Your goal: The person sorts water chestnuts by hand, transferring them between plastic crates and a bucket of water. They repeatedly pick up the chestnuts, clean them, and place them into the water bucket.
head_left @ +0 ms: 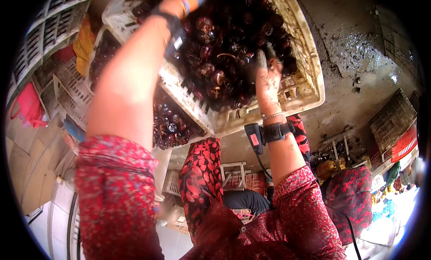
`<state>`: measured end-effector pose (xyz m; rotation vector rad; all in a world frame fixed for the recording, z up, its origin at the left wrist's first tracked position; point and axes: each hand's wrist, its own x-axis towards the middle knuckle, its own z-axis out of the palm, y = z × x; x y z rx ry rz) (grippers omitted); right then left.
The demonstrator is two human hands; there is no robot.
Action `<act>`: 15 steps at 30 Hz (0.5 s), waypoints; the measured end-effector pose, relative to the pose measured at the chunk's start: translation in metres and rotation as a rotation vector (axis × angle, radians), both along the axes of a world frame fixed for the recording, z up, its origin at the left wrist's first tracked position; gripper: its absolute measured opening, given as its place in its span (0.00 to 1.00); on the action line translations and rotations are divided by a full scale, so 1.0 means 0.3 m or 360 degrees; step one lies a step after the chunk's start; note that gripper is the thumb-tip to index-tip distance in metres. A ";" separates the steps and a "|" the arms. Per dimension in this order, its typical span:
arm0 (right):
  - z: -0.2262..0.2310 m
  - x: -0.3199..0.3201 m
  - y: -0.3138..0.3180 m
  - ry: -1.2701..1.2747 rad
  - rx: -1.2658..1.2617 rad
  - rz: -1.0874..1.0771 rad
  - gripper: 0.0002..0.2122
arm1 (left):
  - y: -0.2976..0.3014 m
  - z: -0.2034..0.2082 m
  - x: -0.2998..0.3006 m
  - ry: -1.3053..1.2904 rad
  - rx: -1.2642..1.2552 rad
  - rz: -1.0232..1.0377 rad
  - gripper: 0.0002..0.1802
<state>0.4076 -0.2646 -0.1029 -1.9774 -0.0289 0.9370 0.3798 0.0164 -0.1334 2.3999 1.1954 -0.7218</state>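
Observation:
A dirty cream plastic crate (pixel 314 76) is heaped with shiny, dark reddish-brown round corms (pixel 217 76) that look like water chestnuts. My right hand (pixel 269 73) reaches over the crate's near right side, its muddy fingers extended and apart among the corms. I see nothing held in it. My left hand (pixel 184 2) is at the far left part of the same crate, above the corms. Orange and blue show on it, but motion blur and the top edge hide its fingers.
A second crate section with similar corms (pixel 173 123) adjoins on the left. Wet, muddy floor (pixel 354 49) lies to the right, with a dark crate (pixel 393 121) and a red basket (pixel 405 143) beyond. A pink bag (pixel 29 105) and stacked crates stand at left.

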 end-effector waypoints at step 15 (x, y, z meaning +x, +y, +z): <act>0.088 -0.094 -0.141 0.0068 0.0038 0.0338 0.31 | -0.413 0.230 -0.235 -0.0787 -0.0194 -0.0132 0.14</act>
